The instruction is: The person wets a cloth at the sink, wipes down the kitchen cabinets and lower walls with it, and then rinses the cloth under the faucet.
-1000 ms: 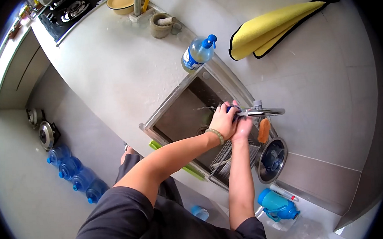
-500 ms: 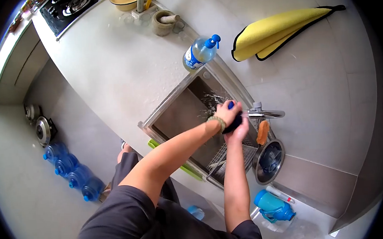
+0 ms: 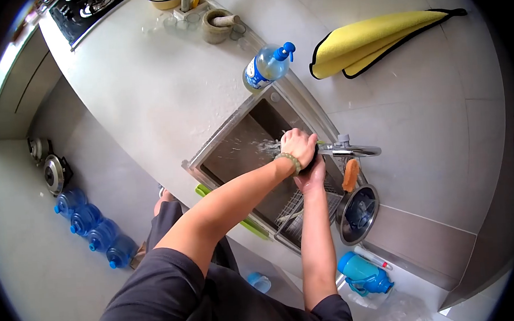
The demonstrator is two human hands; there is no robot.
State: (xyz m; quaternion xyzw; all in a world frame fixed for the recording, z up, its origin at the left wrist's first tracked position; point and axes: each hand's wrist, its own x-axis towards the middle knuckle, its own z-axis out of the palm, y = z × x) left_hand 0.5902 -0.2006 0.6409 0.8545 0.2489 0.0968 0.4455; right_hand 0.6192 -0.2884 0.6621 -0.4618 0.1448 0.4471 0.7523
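Observation:
Over the sink (image 3: pixel 219 132), my left hand (image 3: pixel 298 145), with a beaded bracelet at the wrist, presses on top of a dark object (image 3: pixel 312 161). Beneath and to the right, my right hand (image 3: pixel 313 176) holds the same object, its palm cupped. Both hands hide most of it, so its shape is unclear. The chrome faucet (image 3: pixel 355 151) reaches in from the right, its spout end beside the hands. Water (image 3: pixel 267 146) splashes out to the left of my left hand.
A pump bottle (image 3: pixel 268 67) stands at the sink's upper corner. A wire rack (image 3: pixel 291 220) sits in the lower sink. Right of it are an orange sponge-like item (image 3: pixel 350 175), metal bowl (image 3: pixel 358 214) and blue flask (image 3: pixel 364 273). A yellow cloth (image 3: pixel 373 43) lies upper right.
The blue part seen earlier between my hands is now hidden. My left hand has turned flatter over the object, and both hands have shifted slightly left. The water splashes more to the left.

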